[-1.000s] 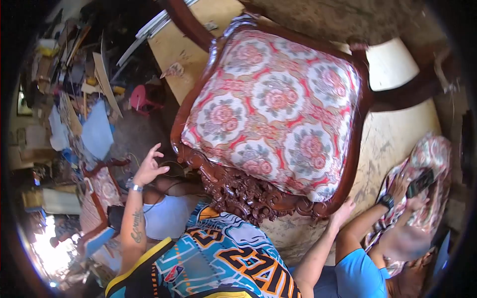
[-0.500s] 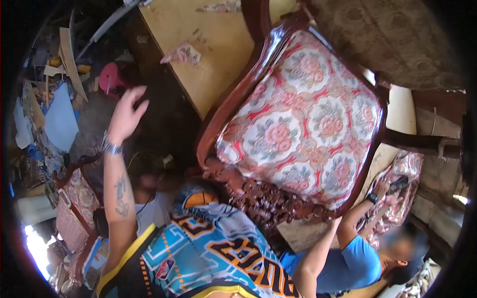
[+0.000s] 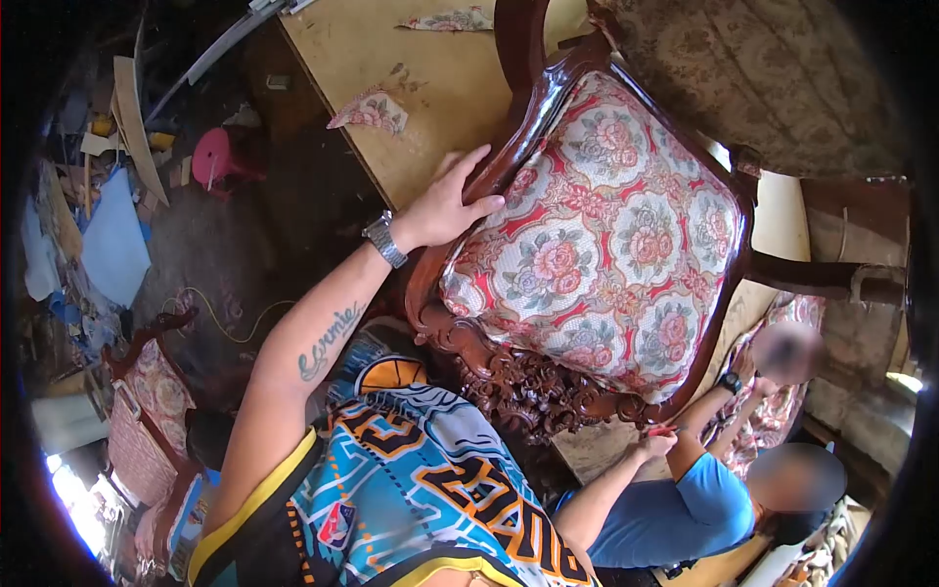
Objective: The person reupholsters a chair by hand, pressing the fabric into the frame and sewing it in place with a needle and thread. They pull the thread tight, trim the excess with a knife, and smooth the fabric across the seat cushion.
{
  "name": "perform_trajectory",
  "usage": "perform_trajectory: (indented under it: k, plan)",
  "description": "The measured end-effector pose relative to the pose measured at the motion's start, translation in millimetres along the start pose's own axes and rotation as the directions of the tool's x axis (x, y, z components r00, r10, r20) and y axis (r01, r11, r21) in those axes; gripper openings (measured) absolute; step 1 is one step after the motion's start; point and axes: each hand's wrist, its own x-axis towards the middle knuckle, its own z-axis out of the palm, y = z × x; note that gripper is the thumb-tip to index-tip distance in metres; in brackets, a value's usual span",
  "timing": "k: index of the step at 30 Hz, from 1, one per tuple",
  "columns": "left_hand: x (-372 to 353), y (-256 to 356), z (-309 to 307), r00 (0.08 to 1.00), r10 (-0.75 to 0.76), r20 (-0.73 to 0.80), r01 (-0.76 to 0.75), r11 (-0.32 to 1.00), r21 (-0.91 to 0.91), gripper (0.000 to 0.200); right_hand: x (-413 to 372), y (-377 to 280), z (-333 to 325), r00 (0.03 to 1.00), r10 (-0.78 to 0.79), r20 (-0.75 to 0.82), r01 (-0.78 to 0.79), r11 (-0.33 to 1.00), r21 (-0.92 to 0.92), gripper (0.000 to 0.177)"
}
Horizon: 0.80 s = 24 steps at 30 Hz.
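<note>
A carved dark-wood chair (image 3: 548, 386) lies tipped, its panel covered in floral fabric (image 3: 597, 235) facing me. My left hand (image 3: 448, 203), with a metal watch at its wrist, is on the wooden frame. Its thumb lies at the inner edge by the fabric, and its fingers lie across the outer edge. Just below the carved rail is my right hand (image 3: 657, 448), closed round something small and red (image 3: 662, 430) that I cannot make out.
Fabric scraps (image 3: 375, 112) lie on a wooden board (image 3: 323, 59). A person in a blue shirt (image 3: 675, 519) works at the right beside more floral cloth. At left are a pink stool (image 3: 217, 161), scattered scraps and another upholstered chair (image 3: 152, 421).
My left hand has come right from mid-air onto the chair frame. My right hand has moved slightly down from the carved rail and now shows, with something red in it.
</note>
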Motion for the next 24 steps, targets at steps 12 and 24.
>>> perform_trajectory:
  k: [12,24]
  plan:
    - [77.7,-4.3,5.5,0.945,-0.255,0.207,0.276,0.958,-0.082,0.133,-222.5,-205.6,136.6,0.556,-0.418,0.718,0.599,0.801,0.002,0.029]
    - [90.9,-24.3,18.6,0.938,-0.261,0.229,0.293,0.949,-0.119,0.108,-355.5,-281.9,314.2,-0.001,0.038,0.999,0.9,-0.435,0.017,0.03]
